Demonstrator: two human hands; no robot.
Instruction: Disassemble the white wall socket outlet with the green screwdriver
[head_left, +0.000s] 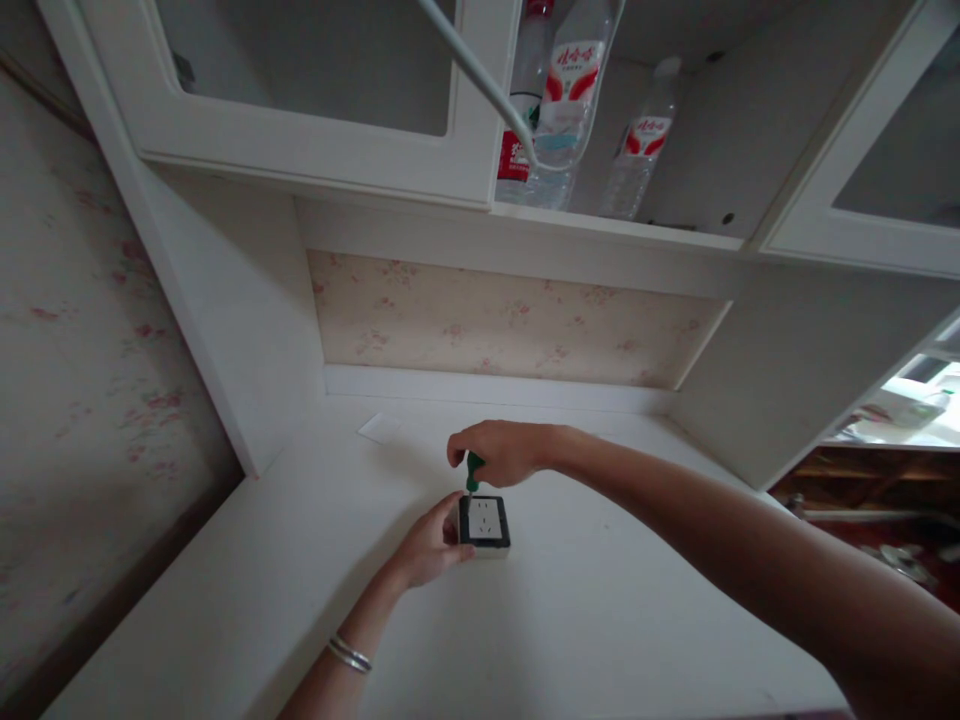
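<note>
A wall socket with a white face and dark frame sits on a pale box on the white counter. My left hand grips its left side, with the thumb at the near edge and the fingers at the far left corner. Above it, my right hand is closed round the green handle of a screwdriver. The screwdriver points down, upright, at the left part of the socket's frame. Its tip is too small to tell whether it sits in a screw.
A flat white piece lies on the counter behind my hands. Overhead hangs a cabinet with plastic bottles on its open shelf. Side panels bound the counter left and right. A pale cable hangs before the shelf.
</note>
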